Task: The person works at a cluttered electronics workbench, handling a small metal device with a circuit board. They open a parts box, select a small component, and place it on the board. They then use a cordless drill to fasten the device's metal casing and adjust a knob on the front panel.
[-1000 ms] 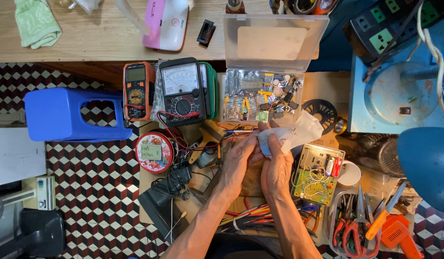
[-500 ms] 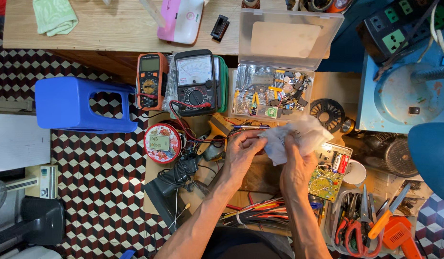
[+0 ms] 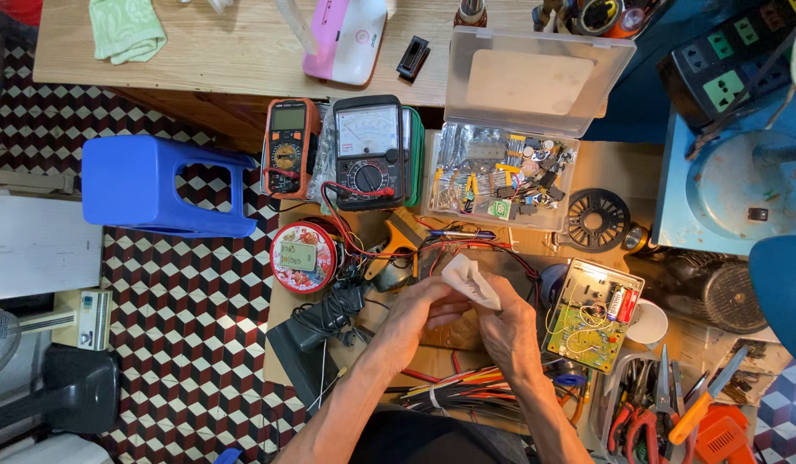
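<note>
Head view looks straight down on a crowded desk, where both hands meet near the middle of the frame around a crumpled white cloth. The left hand has its fingers curled, pinching the cloth's lower edge; the right hand cups it from the 4 o'clock side, fingers closed on the wad. Whether anything sits inside the folds cannot be told.

Working the cloth well here would, I judge, mean keeping both grips close together and lifted above the red leads lying just at 11 o'clock, so no fold snags a wire or drags the loose circuit board at 3 o'clock.

Soft and thin, the cloth is bunched into a small peaked lump, with creases and one corner poking up toward 12 o'clock. It looks clean.

At 12 o'clock lies an analogue meter with an orange digital meter beside it; at 1 o'clock an open clear parts box. A round red tin sits at 9 o'clock, a bundle of coloured wires at 6 o'clock.
</note>
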